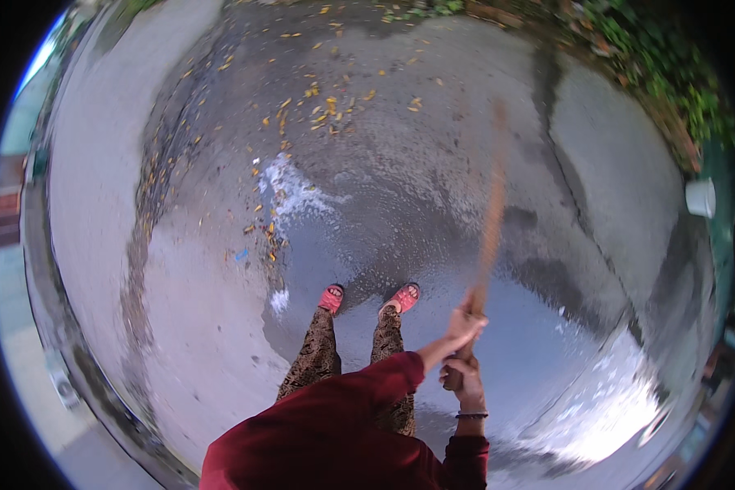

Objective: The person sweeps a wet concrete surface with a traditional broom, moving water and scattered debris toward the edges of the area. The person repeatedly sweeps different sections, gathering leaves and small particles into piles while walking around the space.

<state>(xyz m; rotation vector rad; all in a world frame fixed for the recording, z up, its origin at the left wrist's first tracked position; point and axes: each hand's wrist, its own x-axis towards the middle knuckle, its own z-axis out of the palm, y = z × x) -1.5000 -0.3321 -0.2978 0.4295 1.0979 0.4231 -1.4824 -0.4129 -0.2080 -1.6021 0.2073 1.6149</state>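
Toward lower right, the left hand (466,327) and right hand (468,382) wrap one wooden stick (492,216), spaced probably for leverage.

Our hands (465,326): two
Our stick (492,216): one
Our sandals (329,303): two
White bucket (700,198): one
Blue scrap (242,255): one
Leaves (331,104): we see dozens

No legible lettering, numbers or signs in view
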